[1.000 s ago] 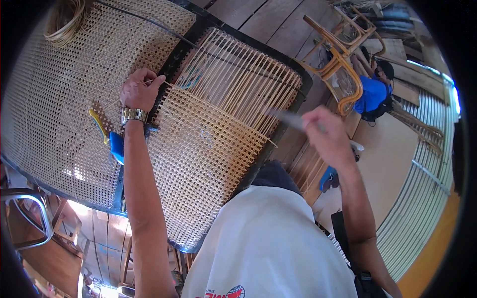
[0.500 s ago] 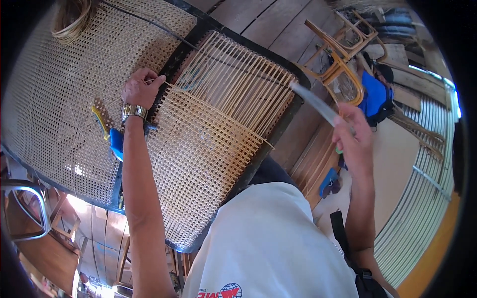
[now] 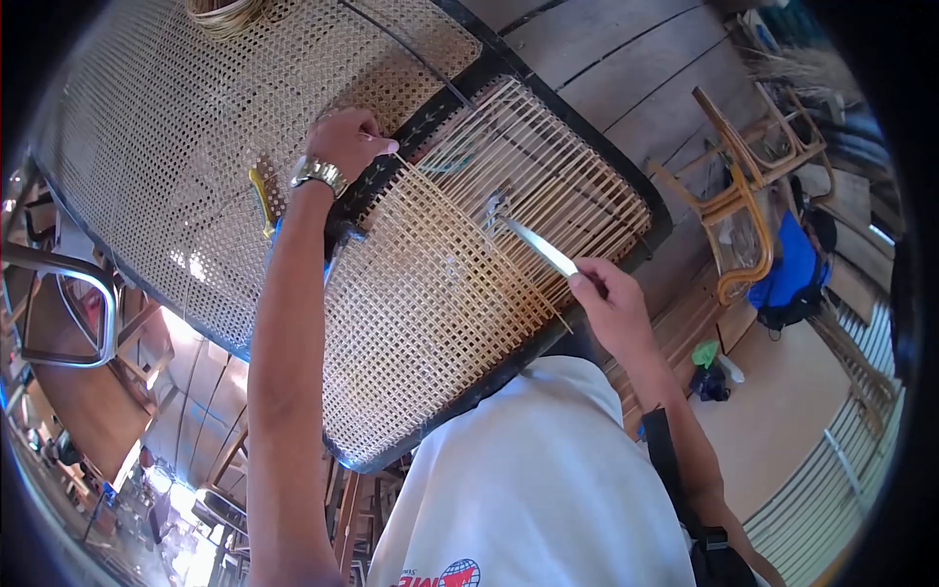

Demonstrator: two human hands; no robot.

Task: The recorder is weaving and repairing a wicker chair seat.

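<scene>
A dark-framed panel of woven cane [image 3: 421, 293] lies in front of me, its far right part strung with parallel cane strands [image 3: 577, 166] that are not cross-woven. My left hand [image 3: 347, 142] is closed at the dark middle rail [image 3: 430, 119], thumb and fingers pinching the end of a thin cane strand [image 3: 403, 161]. My right hand [image 3: 614, 305] grips a long flat silvery blade [image 3: 543, 248]. The blade's tip lies among the strands at the edge of the weave. A yellow-and-blue-handled tool [image 3: 261, 201] rests on the weave beside my left forearm, partly hidden by it.
A coil of cane [image 3: 225, 18] sits at the panel's far left. A thin dark rod [image 3: 406, 47] crosses the far weave. Rattan chair frames [image 3: 748, 196] and a blue bag [image 3: 782, 279] lie on the right. A metal-framed chair [image 3: 103, 313] stands at the left.
My right hand has swung the blade leftward, from above the panel's right edge down to the strands. The left hand keeps its pinch at the rail. The whole view has shifted.
</scene>
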